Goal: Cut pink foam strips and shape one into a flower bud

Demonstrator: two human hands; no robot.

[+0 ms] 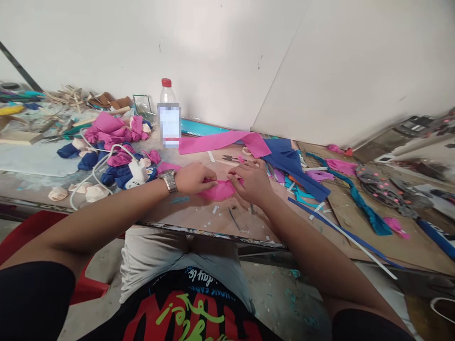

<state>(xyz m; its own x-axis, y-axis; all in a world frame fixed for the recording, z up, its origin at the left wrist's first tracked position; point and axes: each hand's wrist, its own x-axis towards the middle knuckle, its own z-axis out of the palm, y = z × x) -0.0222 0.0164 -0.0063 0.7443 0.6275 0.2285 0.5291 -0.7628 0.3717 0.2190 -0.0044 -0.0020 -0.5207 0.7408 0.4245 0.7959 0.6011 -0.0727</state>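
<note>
Black shirt with red and yellow-green lettering (192,312) is nearest, just below the near edge of the tabletop (177,213). By the middle of that edge, the left hand (194,179) and the right hand (254,182) each have thumb and fingers pinched on a bright pink strip of thin, cloth-like sheet (217,193), which sags between them. Uneven pulling could tear or crease it, and a loose pinch could let it slip. One small white rectangular scrap (215,209) lies just nearer the edge and might catch in a fold. Beyond the fingers, a small dark metal tool (230,157) could scrape a knuckle pushed forward. Toward the far edge, a long flat pink band (220,143) ends beside a clear plastic bottle with a red cap (166,94); tugging the band could tip the bottle. Toward the left edge, a swinging elbow could hook the looped white cable with a plastic socket block (137,173) and drag the crumpled pink and dark blue bundles (112,135) along.
</note>
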